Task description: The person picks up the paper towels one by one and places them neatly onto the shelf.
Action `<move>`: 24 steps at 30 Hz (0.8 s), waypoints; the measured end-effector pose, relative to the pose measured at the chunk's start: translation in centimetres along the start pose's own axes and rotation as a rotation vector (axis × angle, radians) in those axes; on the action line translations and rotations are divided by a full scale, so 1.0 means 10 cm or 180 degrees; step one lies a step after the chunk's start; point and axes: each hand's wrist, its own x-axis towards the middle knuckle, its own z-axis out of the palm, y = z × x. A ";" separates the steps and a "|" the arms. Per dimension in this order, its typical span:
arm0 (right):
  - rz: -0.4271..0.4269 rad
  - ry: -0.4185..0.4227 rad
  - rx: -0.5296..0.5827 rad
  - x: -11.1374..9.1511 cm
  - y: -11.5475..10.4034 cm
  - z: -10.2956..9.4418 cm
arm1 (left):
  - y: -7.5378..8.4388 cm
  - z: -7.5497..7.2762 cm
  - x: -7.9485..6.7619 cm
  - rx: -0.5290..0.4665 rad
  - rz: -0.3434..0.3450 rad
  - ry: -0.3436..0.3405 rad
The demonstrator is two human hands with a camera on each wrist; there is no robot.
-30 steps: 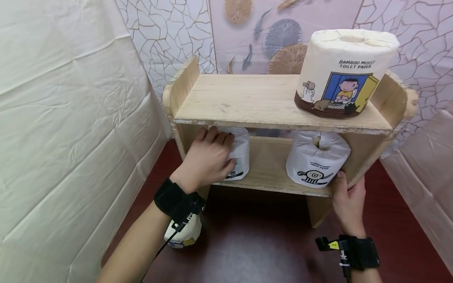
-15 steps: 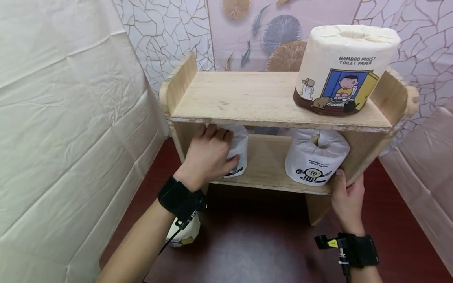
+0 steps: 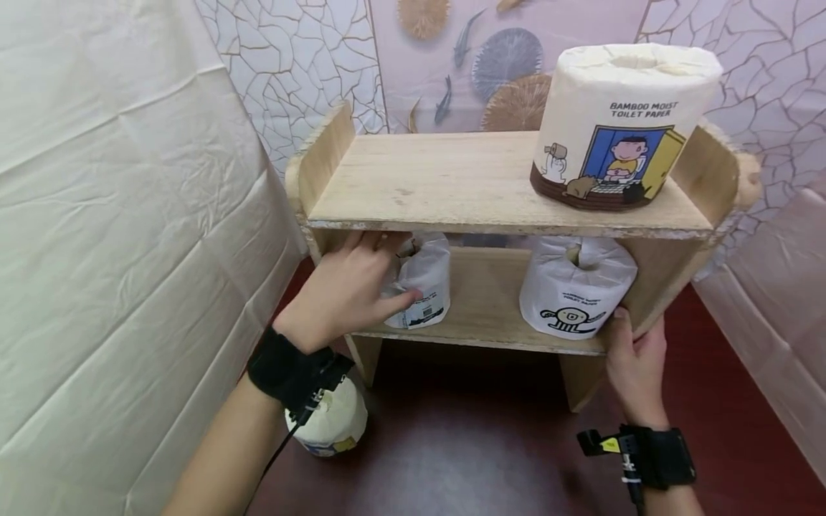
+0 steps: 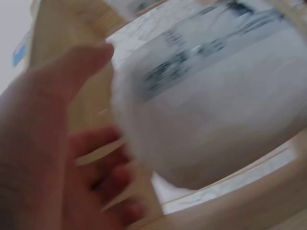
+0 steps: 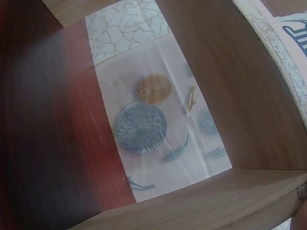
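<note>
On the lower board of the wooden shelf (image 3: 439, 179), a white wrapped toilet paper roll (image 3: 431, 279) stands at the left. My left hand (image 3: 351, 290) is beside it under the upper board, fingers extended and thumb across its front. In the left wrist view, the thumb and fingers lie around the roll's near side without gripping it; contact is hard to tell through the blur. My right hand (image 3: 639, 365) grips the shelf's right side panel at its front edge. A second white roll (image 3: 574, 294) stands just inside that panel.
A larger cream toilet paper roll (image 3: 622, 136) stands on the upper board at the right. Another cream roll (image 3: 332, 423) is on the dark red tabletop (image 3: 464, 444), below my left wrist. Pale cloth (image 3: 122, 215) hangs along the left side.
My left hand has loosened from the left roll and shifted left, its fingers straightening, so more of the roll shows. The right hand keeps its grip on the shelf.
</note>
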 end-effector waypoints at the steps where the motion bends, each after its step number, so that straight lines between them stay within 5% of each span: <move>1: -0.0017 -0.0020 0.0017 0.01 -0.01 0.00 | -0.01 -0.04 -0.01 -0.0084 0.0019 -0.0095; 5: -0.0038 -0.0007 0.0031 0.02 -0.02 0.01 | -0.01 -0.17 -0.04 0.0044 0.0230 -0.0286; 11: 0.0025 0.0002 0.0013 -0.02 -0.01 0.03 | -0.02 -0.18 -0.10 0.0686 0.0369 -0.0074; 18: 0.0019 0.0025 0.0020 -0.01 -0.01 0.03 | -0.03 -0.11 -0.07 0.0736 0.0462 0.0070; 24: 0.0020 0.0035 0.0022 0.00 -0.02 0.01 | -0.03 -0.10 -0.04 0.0748 0.0495 -0.0019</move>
